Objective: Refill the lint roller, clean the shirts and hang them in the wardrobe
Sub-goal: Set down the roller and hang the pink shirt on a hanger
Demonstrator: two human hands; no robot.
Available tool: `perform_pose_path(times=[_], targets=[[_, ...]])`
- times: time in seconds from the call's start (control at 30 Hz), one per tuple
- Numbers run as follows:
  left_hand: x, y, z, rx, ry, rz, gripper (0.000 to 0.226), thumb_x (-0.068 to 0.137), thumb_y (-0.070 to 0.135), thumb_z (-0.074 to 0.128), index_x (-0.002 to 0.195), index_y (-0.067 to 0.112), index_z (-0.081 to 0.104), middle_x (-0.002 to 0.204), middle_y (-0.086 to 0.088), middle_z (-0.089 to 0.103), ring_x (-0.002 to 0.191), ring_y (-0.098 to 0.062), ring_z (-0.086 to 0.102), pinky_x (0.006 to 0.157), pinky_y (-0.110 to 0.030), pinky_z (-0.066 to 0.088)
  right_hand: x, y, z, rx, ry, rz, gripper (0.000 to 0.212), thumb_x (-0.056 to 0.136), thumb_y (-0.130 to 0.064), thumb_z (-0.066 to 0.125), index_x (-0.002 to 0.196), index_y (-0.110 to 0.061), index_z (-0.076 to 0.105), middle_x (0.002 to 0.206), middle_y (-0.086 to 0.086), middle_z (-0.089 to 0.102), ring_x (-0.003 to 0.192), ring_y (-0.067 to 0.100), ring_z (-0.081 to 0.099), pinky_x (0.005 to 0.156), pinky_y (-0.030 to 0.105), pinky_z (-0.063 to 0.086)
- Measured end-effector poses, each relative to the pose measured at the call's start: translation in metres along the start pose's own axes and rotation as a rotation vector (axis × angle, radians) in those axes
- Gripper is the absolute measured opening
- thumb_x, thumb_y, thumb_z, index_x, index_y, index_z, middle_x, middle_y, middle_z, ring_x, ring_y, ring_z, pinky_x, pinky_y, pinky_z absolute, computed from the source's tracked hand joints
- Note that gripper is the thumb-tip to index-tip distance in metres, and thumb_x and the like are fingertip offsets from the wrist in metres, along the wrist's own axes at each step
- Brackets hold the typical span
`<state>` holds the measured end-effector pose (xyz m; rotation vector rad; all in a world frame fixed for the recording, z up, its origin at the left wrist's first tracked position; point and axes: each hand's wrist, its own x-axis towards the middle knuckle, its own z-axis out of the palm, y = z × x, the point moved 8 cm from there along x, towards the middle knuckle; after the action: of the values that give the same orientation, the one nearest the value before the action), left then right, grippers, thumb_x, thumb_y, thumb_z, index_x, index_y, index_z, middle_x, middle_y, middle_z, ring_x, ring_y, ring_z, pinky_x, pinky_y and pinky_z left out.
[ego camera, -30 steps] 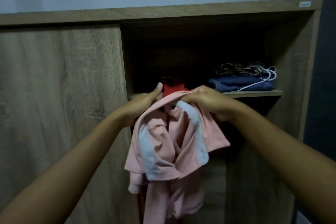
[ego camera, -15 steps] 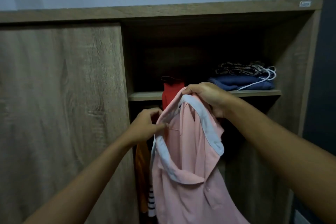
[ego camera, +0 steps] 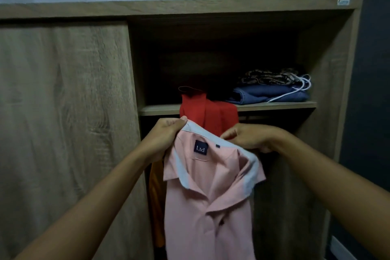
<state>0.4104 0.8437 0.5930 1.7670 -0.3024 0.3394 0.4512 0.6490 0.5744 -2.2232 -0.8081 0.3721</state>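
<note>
A pink polo shirt with a pale grey collar and a dark label hangs in front of the open wardrobe. My left hand grips the collar's left end, and my right hand pinches the collar on the right. Both hold the shirt up just below the shelf. Behind the collar a red shirt hangs with its hanger hook poking above the shelf edge. An orange garment hangs to the left, partly hidden by the pink shirt. No lint roller is in sight.
The wardrobe's left door is closed. On the shelf lie folded blue clothes with a white cord and a patterned piece on top. A dark wall borders the wardrobe on the right.
The bunched shirt has dropped open and now hangs front-facing with its label showing. My left hand let go, dipped lower, then took the collar's left end; both hands now sit lower.
</note>
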Motion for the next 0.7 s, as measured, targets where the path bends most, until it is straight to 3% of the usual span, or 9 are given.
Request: perform_pose_path(times=[0.1,0.2,0.3,0.4,0.5,0.6,0.63,0.7], targets=[[0.003,0.007,0.005,-0.024,-0.007,0.000,0.045,0.105,0.032,0.051,0.089,-0.005,0.071,0.086,-0.025,0.074,0.073,-0.028,0.069,0.070,-0.033,0.053,-0.001,-0.008,0.003,-0.140,0.048,-0.092,0.031,0.087,-0.013,0.069,0.115,-0.029,0.070,0.117,0.001,0.071,0.106,0.022,0.068,0.092,0.052,0.056],[0.007,0.012,0.009,-0.014,-0.010,0.008,0.048,0.104,0.032,0.051,0.087,-0.010,0.065,0.086,-0.035,0.066,0.075,-0.033,0.061,0.068,-0.034,0.048,0.000,-0.019,-0.001,-0.001,0.115,-0.212,0.022,0.094,-0.010,0.064,0.114,-0.016,0.070,0.112,0.005,0.072,0.095,0.017,0.069,0.080,0.039,0.060],[0.012,0.014,0.011,0.008,0.011,0.002,0.037,0.104,0.033,0.051,0.086,0.003,0.063,0.077,-0.022,0.061,0.069,-0.030,0.054,0.063,-0.032,0.043,0.001,-0.018,0.007,0.206,0.052,-0.189,0.024,0.099,-0.024,0.059,0.116,-0.011,0.069,0.104,0.009,0.075,0.088,0.023,0.072,0.070,0.032,0.059],[0.014,0.018,0.011,0.013,-0.001,-0.002,0.029,0.103,0.035,0.052,0.097,0.008,0.062,0.088,-0.020,0.060,0.078,-0.030,0.053,0.065,-0.033,0.042,0.011,-0.019,0.008,0.035,0.182,-0.239,0.027,0.092,-0.029,0.068,0.117,-0.021,0.067,0.088,-0.003,0.074,0.074,0.012,0.067,0.061,0.028,0.055],[0.014,0.026,0.012,0.060,-0.042,0.025,0.038,0.099,0.042,0.055,0.095,0.005,0.062,0.090,-0.019,0.058,0.081,-0.030,0.050,0.068,-0.036,0.040,0.021,-0.025,0.013,-0.092,0.261,-0.310,0.014,0.092,-0.029,0.069,0.095,-0.017,0.075,0.085,0.003,0.075,0.070,0.011,0.065,0.064,0.034,0.055],[0.015,0.031,0.005,0.081,-0.062,0.067,0.061,0.099,0.046,0.056,0.091,-0.015,0.059,0.088,-0.025,0.066,0.078,-0.032,0.057,0.073,-0.041,0.045,0.025,-0.029,0.002,-0.180,0.352,-0.309,0.028,0.096,-0.029,0.064,0.072,-0.017,0.072,0.066,-0.002,0.067,0.058,0.002,0.053,0.059,0.024,0.044],[0.013,0.033,0.001,0.119,-0.056,0.100,0.052,0.101,0.041,0.056,0.093,-0.009,0.068,0.088,-0.021,0.073,0.078,-0.028,0.065,0.073,-0.036,0.050,0.024,-0.033,-0.008,-0.221,0.444,-0.331,0.030,0.096,-0.028,0.062,0.071,-0.015,0.071,0.064,-0.001,0.064,0.058,0.003,0.051,0.059,0.027,0.042],[0.007,0.035,-0.012,0.304,-0.028,0.164,0.021,0.095,0.037,0.066,0.093,0.020,0.079,0.086,0.000,0.079,0.077,-0.009,0.071,0.068,-0.026,0.055,0.017,-0.044,-0.030,-0.256,0.653,-0.427,0.027,0.096,-0.021,0.061,0.074,-0.010,0.070,0.067,0.001,0.064,0.061,0.008,0.051,0.061,0.031,0.040]])
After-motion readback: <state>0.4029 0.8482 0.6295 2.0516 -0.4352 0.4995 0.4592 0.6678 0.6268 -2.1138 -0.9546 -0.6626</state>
